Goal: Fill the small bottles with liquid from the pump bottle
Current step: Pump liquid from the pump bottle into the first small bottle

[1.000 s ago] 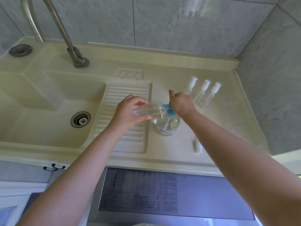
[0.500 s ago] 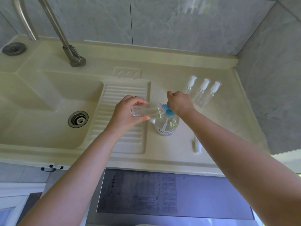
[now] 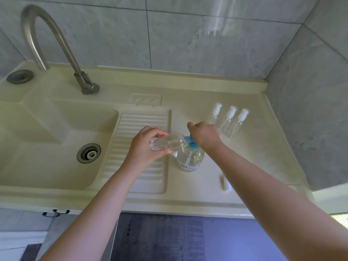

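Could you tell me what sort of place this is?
Most likely a home laundry or utility sink area: a cream moulded sink with a ribbed washboard, a metal gooseneck tap, and grey tiled walls meeting in a corner.

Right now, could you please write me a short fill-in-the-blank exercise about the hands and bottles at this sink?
1. The left hand holds a clear small bottle lying on its ____.
2. The right hand rests on the pump bottle, whose pump head is coloured ____.
3. Behind the right hand stand ____ capped small bottles.
4. The drain lies to the ____ of the ribbed board.

Missing words: side; blue; three; left
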